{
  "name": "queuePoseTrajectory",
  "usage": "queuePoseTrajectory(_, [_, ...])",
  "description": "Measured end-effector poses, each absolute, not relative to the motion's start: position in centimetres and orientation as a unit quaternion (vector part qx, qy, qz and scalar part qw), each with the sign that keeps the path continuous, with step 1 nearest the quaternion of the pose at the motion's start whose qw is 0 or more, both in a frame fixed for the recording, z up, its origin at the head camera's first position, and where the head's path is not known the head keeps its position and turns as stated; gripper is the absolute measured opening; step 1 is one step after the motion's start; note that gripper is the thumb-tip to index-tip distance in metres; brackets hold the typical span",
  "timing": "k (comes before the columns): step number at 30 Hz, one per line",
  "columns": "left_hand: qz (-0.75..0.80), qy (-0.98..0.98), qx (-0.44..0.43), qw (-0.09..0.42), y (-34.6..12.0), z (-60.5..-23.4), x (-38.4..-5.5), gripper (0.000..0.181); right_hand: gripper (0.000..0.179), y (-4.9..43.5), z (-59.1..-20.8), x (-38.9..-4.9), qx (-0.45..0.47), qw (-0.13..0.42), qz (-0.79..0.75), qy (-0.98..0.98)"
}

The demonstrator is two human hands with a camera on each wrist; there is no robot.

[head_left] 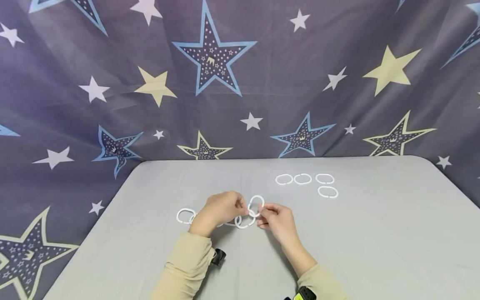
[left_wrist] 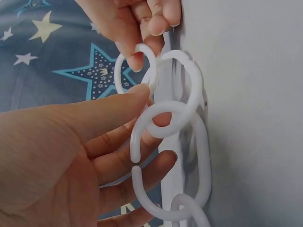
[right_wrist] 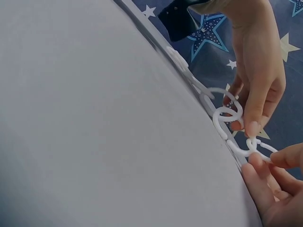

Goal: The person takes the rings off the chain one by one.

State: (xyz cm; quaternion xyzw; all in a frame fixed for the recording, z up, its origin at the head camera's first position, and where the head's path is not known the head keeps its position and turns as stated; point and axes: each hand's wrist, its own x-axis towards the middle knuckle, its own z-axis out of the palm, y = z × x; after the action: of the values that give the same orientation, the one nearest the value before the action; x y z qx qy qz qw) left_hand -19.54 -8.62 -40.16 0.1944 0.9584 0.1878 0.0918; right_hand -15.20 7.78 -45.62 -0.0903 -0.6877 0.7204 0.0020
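Observation:
White plastic chain links are joined in a row, the leftmost link (head_left: 178,214) lying on the table to the left. My left hand (head_left: 223,207) pinches between thumb and fingers where the end link (head_left: 256,196) hooks through its neighbour (left_wrist: 196,87). From the right, my right hand (head_left: 279,221) pinches the side of that end link, which stands raised off the table. In the left wrist view, another link (left_wrist: 203,161) with a small gap in its side hangs in front of the left fingers. The left forearm hides the middle of the chain.
Farther back on the grey table (head_left: 375,233) lie several loose white links, one (head_left: 283,174) at the left of the group and another (head_left: 328,187) in front at the right. A star-patterned cloth (head_left: 262,83) hangs behind the table. Both wrists wear dark straps.

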Motion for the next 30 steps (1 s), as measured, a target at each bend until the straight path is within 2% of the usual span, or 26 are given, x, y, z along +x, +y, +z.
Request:
queuePoseTrajectory(8, [0.2, 0.956, 0.196, 0.092, -8.9, -39.6, -19.8, 0.009, 0.027, 8.3, -45.0, -15.4, -0.103, -0.035, 0.724, -0.681])
queuePoseTrajectory(19, [0.212, 0.952, 0.204, 0.081, -9.4, -39.5, -20.1, 0.004, 0.031, 9.2, -44.5, -15.3, -0.074, -0.079, 0.724, -0.681])
queuePoseTrajectory(30, [0.208, 0.956, 0.194, 0.071, -9.7, -39.4, -20.2, 0.005, 0.031, 9.3, -43.7, -15.4, -0.055, -0.066, 0.697, -0.711])
